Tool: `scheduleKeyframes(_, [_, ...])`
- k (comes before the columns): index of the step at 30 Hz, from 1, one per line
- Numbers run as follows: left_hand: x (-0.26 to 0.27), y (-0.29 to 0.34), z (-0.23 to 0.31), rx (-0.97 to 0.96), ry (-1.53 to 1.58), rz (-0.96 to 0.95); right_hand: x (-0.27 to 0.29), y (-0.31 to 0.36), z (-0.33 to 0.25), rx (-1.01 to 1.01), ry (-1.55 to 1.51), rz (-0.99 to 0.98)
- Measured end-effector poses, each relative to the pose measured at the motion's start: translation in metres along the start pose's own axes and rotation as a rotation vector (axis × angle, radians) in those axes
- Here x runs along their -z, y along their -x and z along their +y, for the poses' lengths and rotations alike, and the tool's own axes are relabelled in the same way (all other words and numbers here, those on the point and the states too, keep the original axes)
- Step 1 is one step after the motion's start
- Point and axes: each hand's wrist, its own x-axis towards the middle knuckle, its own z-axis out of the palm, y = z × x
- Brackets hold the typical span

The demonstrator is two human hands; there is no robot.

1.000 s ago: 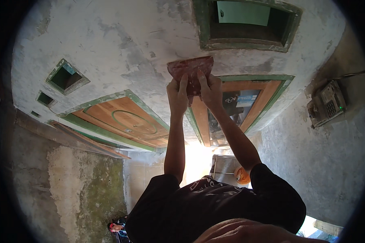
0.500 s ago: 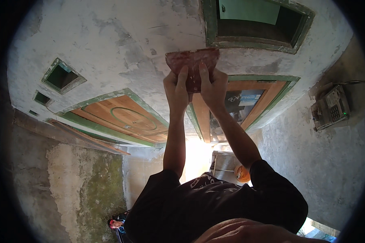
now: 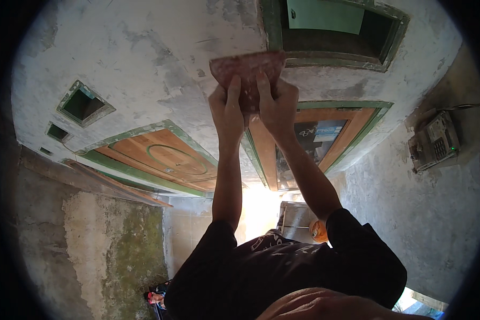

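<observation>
A wide, reddish putty scraper with pale smears lies against the patchy white wall, just left of a green-framed opening. Both thumbs press flat on the scraper's near face. My left hand is closed round its left side, my right hand round its right. The fingers behind the scraper are hidden. Its broad edge points up and sits slightly tilted, the right end higher. Both arms are stretched out in front of me.
Below are a wooden door in a green frame and a glazed wooden door. Small square openings dot the left wall. A grey telephone-like device hangs at right. An orange round object and another person are lower down.
Both hands have slid the scraper upward and a little left along the wall. Its top edge has tilted, with the right end now higher.
</observation>
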Motion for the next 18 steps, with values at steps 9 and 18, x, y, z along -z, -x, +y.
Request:
scheduleKeyframes(9, [-0.005, -0.011, 0.019, 0.017, 0.029, -0.061, -0.004, -0.010, -0.005, 0.041, 0.017, 0.023])
scheduleKeyframes(18, [-0.007, -0.001, 0.007, 0.007, 0.125, 0.028, 0.000, -0.004, 0.005, 0.111, 0.111, 0.049])
